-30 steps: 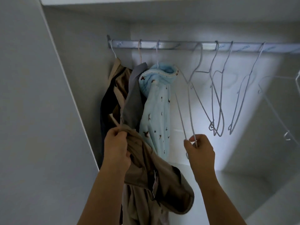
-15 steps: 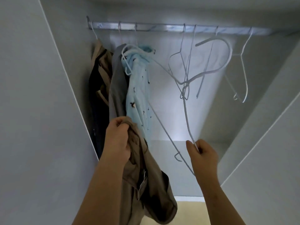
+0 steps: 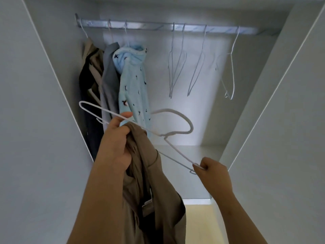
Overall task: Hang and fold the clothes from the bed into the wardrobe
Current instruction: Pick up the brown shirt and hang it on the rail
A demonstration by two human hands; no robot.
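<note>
Khaki garment (image 3: pixel 146 173) in my left hand (image 3: pixel 116 143), white wire hanger (image 3: pixel 175 132) in my right hand (image 3: pixel 213 171), both below the wardrobe rail (image 3: pixel 158 26).
My left fingers curl tight round the garment's bunched top, thumb against the hanger's wire; my right fingers pinch the hanger's near corner. At the rail's left end hang clothes, a light-blue fleece (image 3: pixel 133 81) among them; bare hangers (image 3: pixel 175 67) hang further right.

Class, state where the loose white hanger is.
Head view, centre: the white hanger lies below the rail, one end pinched by the right hand, its bar crossing the left hand holding the tan garment.
</note>
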